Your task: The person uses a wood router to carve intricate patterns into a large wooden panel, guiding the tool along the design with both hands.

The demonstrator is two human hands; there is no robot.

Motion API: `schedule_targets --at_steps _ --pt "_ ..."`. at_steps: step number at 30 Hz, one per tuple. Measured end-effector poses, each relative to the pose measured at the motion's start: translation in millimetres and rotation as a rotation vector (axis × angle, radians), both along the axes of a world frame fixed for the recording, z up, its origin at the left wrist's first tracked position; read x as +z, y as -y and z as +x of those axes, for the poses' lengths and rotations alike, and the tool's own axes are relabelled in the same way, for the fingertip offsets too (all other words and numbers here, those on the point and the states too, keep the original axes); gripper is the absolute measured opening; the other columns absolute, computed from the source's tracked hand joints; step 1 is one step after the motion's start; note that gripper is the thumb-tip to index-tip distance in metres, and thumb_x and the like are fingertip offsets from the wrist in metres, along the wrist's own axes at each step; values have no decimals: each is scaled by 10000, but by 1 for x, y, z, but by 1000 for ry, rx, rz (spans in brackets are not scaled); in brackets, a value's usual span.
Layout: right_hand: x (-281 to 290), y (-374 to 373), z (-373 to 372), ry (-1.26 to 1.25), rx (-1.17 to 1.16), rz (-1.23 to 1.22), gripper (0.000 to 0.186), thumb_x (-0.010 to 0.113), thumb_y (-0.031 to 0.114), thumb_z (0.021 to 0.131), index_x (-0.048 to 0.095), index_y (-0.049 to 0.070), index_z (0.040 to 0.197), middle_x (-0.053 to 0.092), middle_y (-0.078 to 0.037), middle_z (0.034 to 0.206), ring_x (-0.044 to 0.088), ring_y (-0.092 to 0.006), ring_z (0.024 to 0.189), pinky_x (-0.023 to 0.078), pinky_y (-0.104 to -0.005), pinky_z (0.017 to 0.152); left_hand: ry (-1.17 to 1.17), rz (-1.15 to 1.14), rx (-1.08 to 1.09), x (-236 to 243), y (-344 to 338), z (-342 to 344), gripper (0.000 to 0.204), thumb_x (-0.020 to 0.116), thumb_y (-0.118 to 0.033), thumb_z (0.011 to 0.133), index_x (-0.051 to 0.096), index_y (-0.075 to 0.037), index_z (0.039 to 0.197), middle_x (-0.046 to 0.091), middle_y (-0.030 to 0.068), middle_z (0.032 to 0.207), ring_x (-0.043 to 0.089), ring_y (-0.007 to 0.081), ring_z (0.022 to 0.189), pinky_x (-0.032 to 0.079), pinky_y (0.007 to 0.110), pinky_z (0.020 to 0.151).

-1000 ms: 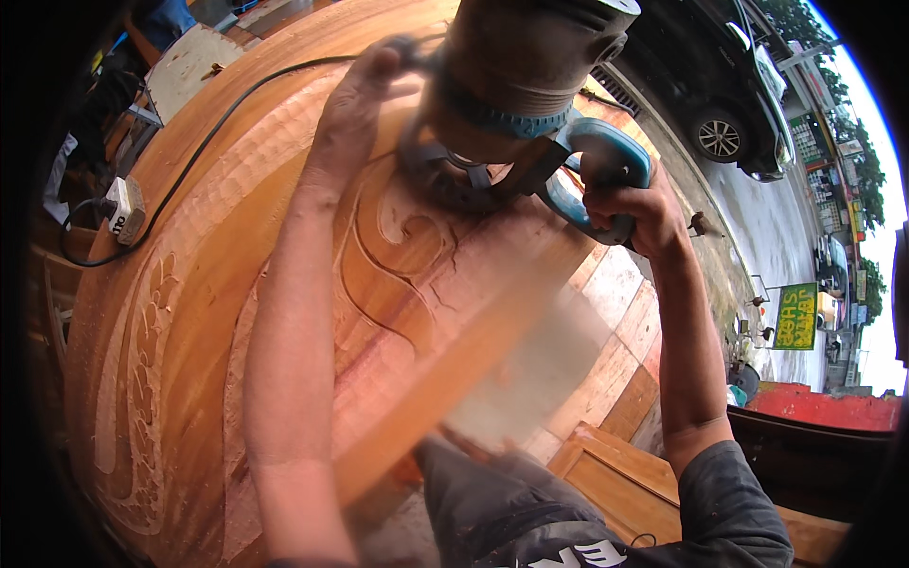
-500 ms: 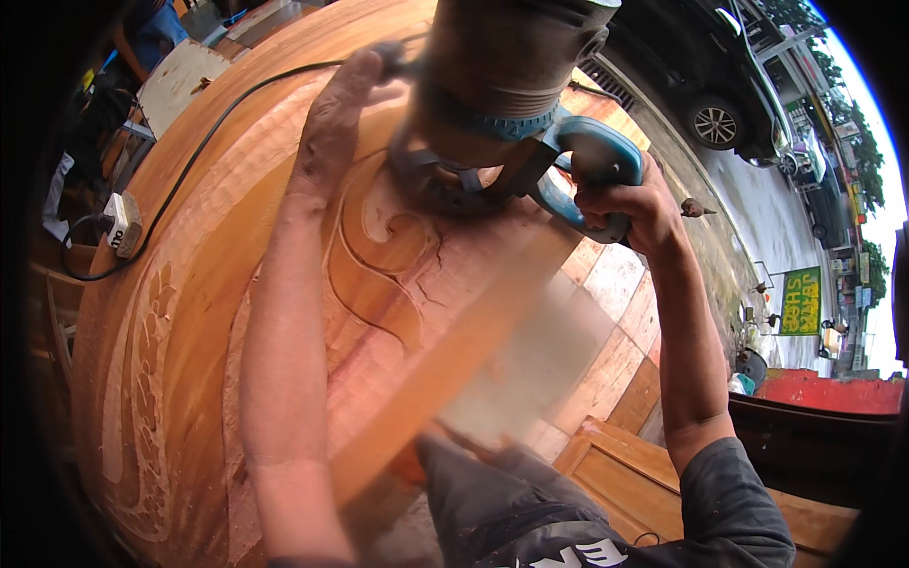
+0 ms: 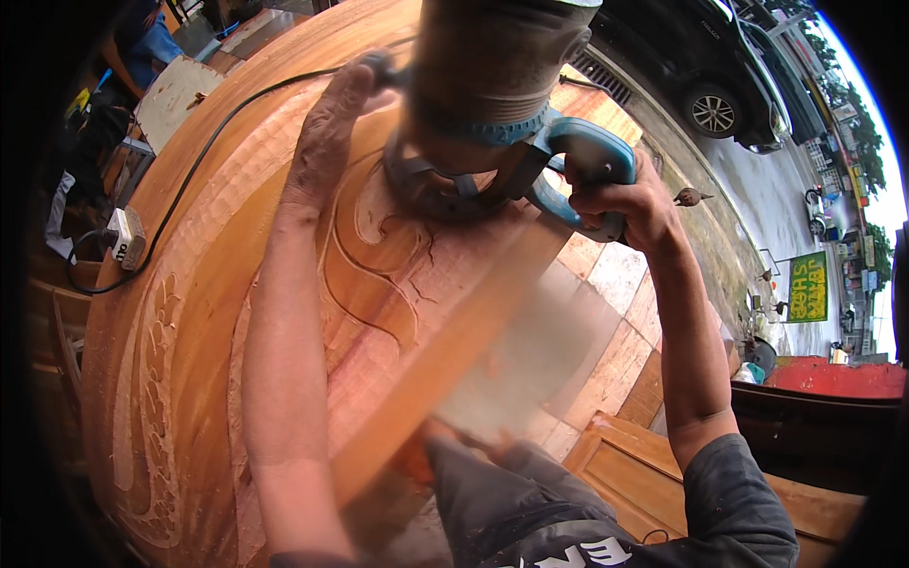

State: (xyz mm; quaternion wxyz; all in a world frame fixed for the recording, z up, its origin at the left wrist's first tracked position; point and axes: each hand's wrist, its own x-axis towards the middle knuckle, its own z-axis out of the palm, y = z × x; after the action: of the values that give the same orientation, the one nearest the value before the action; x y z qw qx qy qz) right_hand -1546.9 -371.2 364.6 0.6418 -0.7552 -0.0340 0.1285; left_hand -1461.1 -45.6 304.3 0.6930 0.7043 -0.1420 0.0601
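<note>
A large handheld router (image 3: 483, 90), with a dusty motor body and teal trim, stands on a broad carved wooden panel (image 3: 204, 350). My right hand (image 3: 636, 206) wraps round its teal and black loop handle. My left hand (image 3: 327, 137) is at the dark knob on the router's far left side, its fingers partly hidden behind the knob. Under the router's open base, the bit cannot be made out. Just nearer to me, a raised scroll motif (image 3: 365, 270) is outlined by cut grooves, with a dark crack in the wood beside it.
A black power cable (image 3: 216, 133) crosses the panel to a white socket block (image 3: 123, 237) at its left edge. Below the panel's near edge lie floor tiles (image 3: 615, 364) and a panelled wooden piece (image 3: 634, 478). A dark car (image 3: 682, 66) stands right. Another person (image 3: 151, 43) is far left.
The router and both hands have shifted slightly left in the picture. The background at right has also shifted a little as the view turned. Both grips look the same.
</note>
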Motion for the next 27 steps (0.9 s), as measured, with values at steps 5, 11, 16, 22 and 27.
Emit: schedule_targets --at_steps 5,11,16,22,27 --pt "-2 3 -3 -1 -23 0 273 783 42 679 707 17 940 636 -24 716 589 -111 605 461 -263 587 -3 10 -20 -1 2 -1 721 494 -662 1016 573 -102 1463 623 79 1402 600 236 1272 421 378 1130" --pt "-1 4 -7 2 -15 2 270 781 41 676 708 22 935 635 -20 715 584 -110 605 454 -265 586 31 18 -45 -2 3 -1 732 493 -653 1021 562 -75 1464 636 74 1380 609 223 1260 407 362 1134" --pt "-2 5 -9 8 -29 14 264 771 33 672 704 26 928 628 -13 707 573 -102 606 442 -259 587 63 28 -44 -4 4 0 703 476 -630 1038 568 -68 1451 647 73 1351 626 222 1230 427 357 1117" --pt "1 7 -13 5 -23 -6 267 770 37 664 701 25 921 629 -14 710 573 -104 611 443 -258 595 121 -16 -77 -5 6 0 634 507 -569 1049 583 -70 1432 650 55 1327 623 201 1212 460 354 1091" --pt "-1 11 -15 28 -27 -7 271 773 54 660 697 19 917 627 -16 710 573 -105 611 443 -259 594 194 -63 -118 -10 10 7 601 529 -542 1047 598 -74 1418 643 37 1337 600 166 1235 470 352 1088"
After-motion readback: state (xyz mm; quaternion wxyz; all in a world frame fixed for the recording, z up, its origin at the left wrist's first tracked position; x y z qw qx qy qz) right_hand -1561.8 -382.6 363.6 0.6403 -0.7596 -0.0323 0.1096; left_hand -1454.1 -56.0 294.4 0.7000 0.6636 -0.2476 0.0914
